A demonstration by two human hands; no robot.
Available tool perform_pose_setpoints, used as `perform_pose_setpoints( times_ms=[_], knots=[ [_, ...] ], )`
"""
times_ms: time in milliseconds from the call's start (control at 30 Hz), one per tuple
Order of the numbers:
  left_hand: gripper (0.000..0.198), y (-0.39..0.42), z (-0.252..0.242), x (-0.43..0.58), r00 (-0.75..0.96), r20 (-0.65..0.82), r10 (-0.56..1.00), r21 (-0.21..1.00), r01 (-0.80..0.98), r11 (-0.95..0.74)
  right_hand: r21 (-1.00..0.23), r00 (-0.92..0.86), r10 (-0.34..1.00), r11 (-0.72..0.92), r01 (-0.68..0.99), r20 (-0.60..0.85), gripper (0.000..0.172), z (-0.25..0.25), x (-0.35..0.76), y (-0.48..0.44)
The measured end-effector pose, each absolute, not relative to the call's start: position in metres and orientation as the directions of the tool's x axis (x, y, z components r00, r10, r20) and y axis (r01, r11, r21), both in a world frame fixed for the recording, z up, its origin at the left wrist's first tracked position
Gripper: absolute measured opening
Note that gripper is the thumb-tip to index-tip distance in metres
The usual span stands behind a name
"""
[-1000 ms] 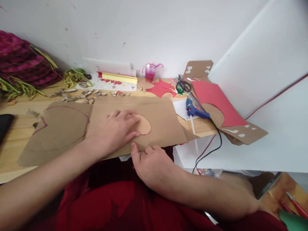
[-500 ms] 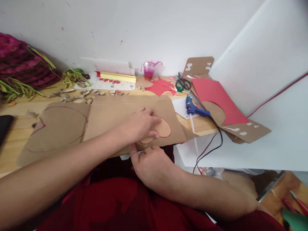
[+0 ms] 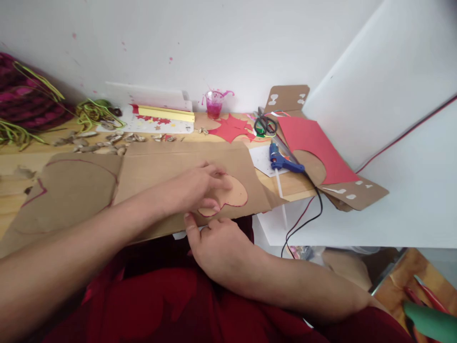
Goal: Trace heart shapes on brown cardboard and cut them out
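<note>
Pale, rounded cutout (image 3: pixel 237 190) with reddish edge

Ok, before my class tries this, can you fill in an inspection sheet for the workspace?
Surface: wooden table, largely covered.
Job's things: brown cardboard, with a pale pink-edged cutout lying on it.
Clutter: shell-like pieces, scissors, blue glue gun, red paper, stained cup.
Hands: left hand spread on the cutout; right hand at the cardboard's front edge.
Cables: black cord runs from the glue gun past the table edge; red-and-black cord at right.
Surroundings: white wall with pink spots.
</note>
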State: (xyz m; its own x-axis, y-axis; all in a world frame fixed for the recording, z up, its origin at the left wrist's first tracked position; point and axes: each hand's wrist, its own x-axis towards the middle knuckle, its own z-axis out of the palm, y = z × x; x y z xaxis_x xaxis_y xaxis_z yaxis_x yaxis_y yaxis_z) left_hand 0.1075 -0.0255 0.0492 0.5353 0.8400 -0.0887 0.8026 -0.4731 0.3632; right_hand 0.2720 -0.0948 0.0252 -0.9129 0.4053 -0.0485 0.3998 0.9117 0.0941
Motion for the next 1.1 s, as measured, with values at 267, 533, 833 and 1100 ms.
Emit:
perform_pose_setpoints(
  times_ms=[267, 533, 833, 1100],
  knots=[
    [0.047, -0.025, 0.047, 0.107, 0.572, -0.062, 0.818, 0.407, 0.762, -0.503, 0.058, -0.904, 0.416, 0.909, 0.412, -0.1, 0.058, 0.024, 0.271, -0.093],
    [0.046, -0.02, 0.041, 0.097, 0.613, -0.005, 0.79, 0.503, 0.684, -0.528, 0.06, -0.909, 0.412, 0.91, 0.409, -0.054, 0.059, 0.018, 0.274, -0.093],
    [0.038, -0.046, 0.041, 0.071, 0.461, 0.182, 0.868, 0.53, 0.698, -0.482, -0.098, -0.914, 0.407, 0.909, 0.405, -0.006, 0.063, 0.027, 0.281, -0.086],
    [0.035, -0.132, 0.019, 0.006, 0.206, 0.418, 0.885, 0.39, 0.839, -0.379, -0.359, -0.736, 0.641, 0.754, 0.55, 0.218, 0.034, 0.04, 0.317, -0.053]
  ],
)
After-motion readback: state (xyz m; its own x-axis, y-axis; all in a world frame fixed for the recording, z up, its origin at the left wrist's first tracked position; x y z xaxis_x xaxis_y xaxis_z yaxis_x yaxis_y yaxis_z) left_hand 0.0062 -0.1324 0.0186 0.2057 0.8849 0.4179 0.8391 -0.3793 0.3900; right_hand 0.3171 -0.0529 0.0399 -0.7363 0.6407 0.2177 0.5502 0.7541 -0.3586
